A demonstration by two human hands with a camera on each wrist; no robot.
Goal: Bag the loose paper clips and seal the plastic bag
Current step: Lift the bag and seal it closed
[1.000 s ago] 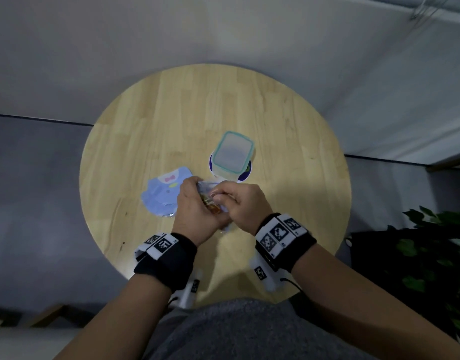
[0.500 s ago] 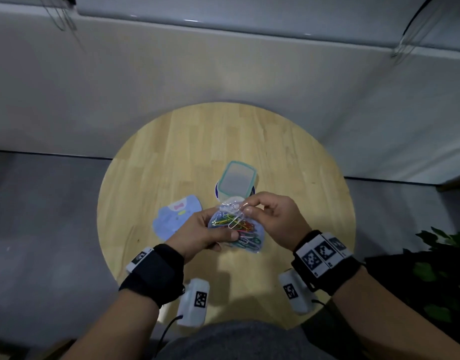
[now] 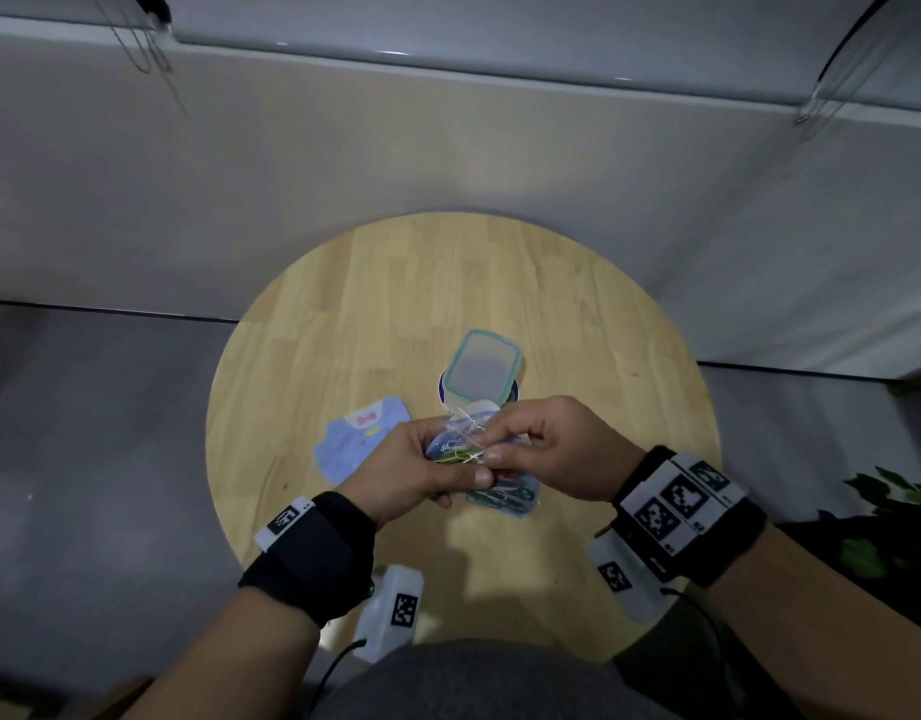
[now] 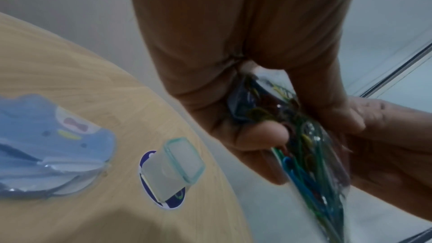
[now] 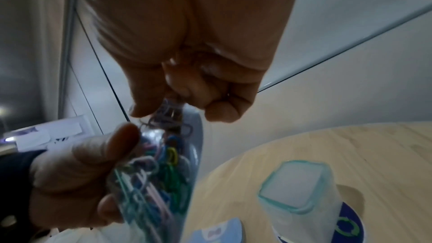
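two hands meet above the near part of the round wooden table [image 3: 375, 314], both on one clear plastic bag [image 3: 505, 493] packed with coloured paper clips [image 4: 304, 156]. the left hand [image 3: 411, 475] grips the bag's side, thumb pressed on its front and fingers curled behind. the right hand [image 3: 557, 449] pinches the bag's upper edge between thumb and fingertips; whether that edge is sealed cannot be made out. the bag hangs in the air, clear of the tabletop. just beyond the hands, a small frosted container with a teal-rimmed lid [image 3: 481, 368] stands on a dark blue round sticker [image 4: 174, 200]. to its left, nearer the left hand, a flat pale blue packet with a pink bow print [image 3: 354, 439] lies on the wood.
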